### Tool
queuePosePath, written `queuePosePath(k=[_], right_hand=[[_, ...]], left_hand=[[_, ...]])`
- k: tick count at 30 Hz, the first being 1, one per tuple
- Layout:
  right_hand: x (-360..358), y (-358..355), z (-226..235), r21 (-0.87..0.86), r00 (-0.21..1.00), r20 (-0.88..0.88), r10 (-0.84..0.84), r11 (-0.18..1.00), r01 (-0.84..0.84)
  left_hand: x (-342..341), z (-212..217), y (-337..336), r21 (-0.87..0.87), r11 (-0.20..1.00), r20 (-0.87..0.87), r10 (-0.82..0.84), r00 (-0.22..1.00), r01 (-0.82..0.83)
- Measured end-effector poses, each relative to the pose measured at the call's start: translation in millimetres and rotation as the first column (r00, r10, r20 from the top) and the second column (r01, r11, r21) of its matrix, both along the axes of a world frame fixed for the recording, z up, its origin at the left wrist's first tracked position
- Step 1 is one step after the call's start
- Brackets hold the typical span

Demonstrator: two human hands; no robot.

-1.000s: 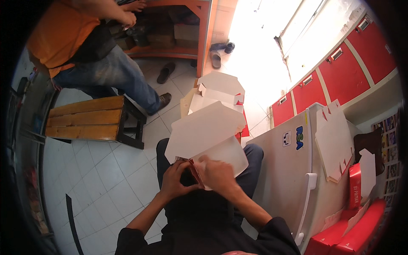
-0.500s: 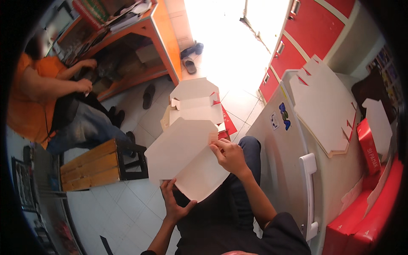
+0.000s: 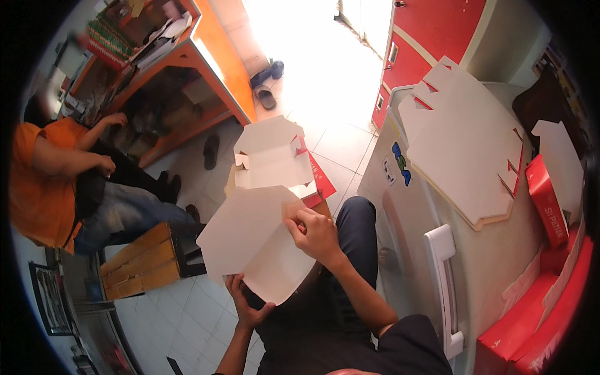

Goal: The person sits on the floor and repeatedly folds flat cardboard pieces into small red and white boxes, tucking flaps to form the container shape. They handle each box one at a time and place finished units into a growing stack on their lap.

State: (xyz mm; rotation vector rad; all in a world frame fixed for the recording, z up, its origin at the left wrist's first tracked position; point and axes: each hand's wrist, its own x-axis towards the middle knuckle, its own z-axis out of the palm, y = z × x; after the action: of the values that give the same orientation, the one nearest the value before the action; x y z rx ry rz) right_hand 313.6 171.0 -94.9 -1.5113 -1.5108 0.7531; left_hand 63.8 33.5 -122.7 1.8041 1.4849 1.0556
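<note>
A partly folded cardboard box (image 3: 240,228), white on its inner side, lies tilted over my lap with its broad flap raised at the left. My left hand (image 3: 247,306) grips its near left corner, thumb and fingers on either side of the edge. At the right end of the fold, my right hand (image 3: 317,236) has its fingers curled against the box's small side tab; the fingertips are partly hidden. Just beyond, another opened box (image 3: 275,153), white inside with tucked corners, rests on red cardboard (image 3: 322,181).
Flat cardboard blanks (image 3: 462,144) are stacked on the white fridge (image 3: 406,212) at my right. Folded red boxes (image 3: 547,203) stand beside them. A person in orange (image 3: 47,181) sits at the left near a wooden bench (image 3: 137,262). An orange shelf (image 3: 219,62) and slippers (image 3: 265,97) are farther off.
My view has shifted, moving the scene slightly. My right hand's fingers have curled in more at the side tab. My left hand keeps its hold on the near corner.
</note>
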Motion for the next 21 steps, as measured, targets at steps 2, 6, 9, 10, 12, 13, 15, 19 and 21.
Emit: queuePosePath(k=[2, 6, 9, 10, 12, 13, 15, 19, 21], right_hand=[[1, 2, 0, 0.024, 1.0, -0.015, 0.002, 1.0, -0.001], [11, 1, 1, 0.085, 0.97, -0.206, 0.129, 0.99, -0.113], [14, 2, 1, 0.122, 0.972, -0.161, 0.171, 0.981, -0.153], [14, 4, 1, 0.143, 0.971, -0.147, 0.189, 0.975, -0.168], [22, 24, -34, 0.08, 0.901, -0.414, 0.13, 0.991, -0.106], [31, 42, -52, 0.016, 0.923, -0.385, 0.007, 1.0, 0.0], [42, 88, -78, -0.024, 0.981, -0.172, -0.092, 0.996, 0.089], [37, 151, -133, 0.1, 0.809, 0.346, 0.475, 0.839, -0.535], [79, 185, -211, 0.083, 0.703, 0.53, 0.474, 0.796, -0.599]], left_hand=[[-1, 1, -1, -0.022, 1.0, -0.033, -0.002, 0.999, 0.001], [1, 3, 3, -0.014, 1.0, -0.052, 0.0, 0.999, -0.001], [0, -6, 0, 0.041, 0.999, -0.033, 0.01, 0.999, -0.008], [0, -9, -2, 0.047, 0.999, -0.027, 0.02, 0.999, -0.019], [1, -7, 0, 0.055, 0.998, -0.03, 0.025, 0.999, -0.023], [2, -2, 2, 0.049, 0.999, -0.039, 0.017, 0.999, -0.015], [5, 7, 2, 0.06, 0.998, -0.069, 0.023, 0.997, -0.019], [-4, -7, -6, 0.069, 0.997, 0.014, 0.03, 0.999, -0.031], [3, 0, 12, 0.062, 0.996, 0.064, -0.062, 0.996, 0.058]])
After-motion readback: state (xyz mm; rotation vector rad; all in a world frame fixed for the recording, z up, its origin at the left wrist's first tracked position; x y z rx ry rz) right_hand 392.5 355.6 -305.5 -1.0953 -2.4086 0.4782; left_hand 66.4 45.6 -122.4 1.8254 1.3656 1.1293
